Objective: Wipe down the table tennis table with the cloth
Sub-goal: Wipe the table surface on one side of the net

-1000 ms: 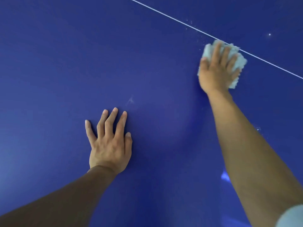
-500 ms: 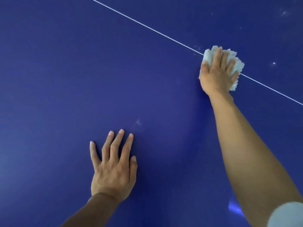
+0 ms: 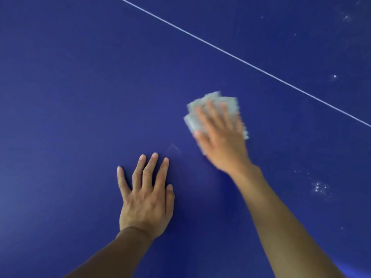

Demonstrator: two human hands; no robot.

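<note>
The blue table tennis table (image 3: 70, 97) fills the whole view. A folded pale cloth (image 3: 193, 119) lies flat on it near the middle, blurred by motion. My right hand (image 3: 220, 137) presses on the cloth with straight, spread fingers; the cloth shows past the fingertips and at both sides. My left hand (image 3: 147, 195) rests flat on the table to the lower left of the cloth, fingers spread, holding nothing.
A thin white line (image 3: 241, 60) crosses the table diagonally from upper left to right. White specks of dust (image 3: 321, 187) lie on the surface at the right, and more (image 3: 346, 18) at the top right. A faint smudge (image 3: 173, 148) sits just above my left fingertips.
My right hand has slid the cloth off the white line, down and to the left towards my left hand. My left hand stays flat on the table.
</note>
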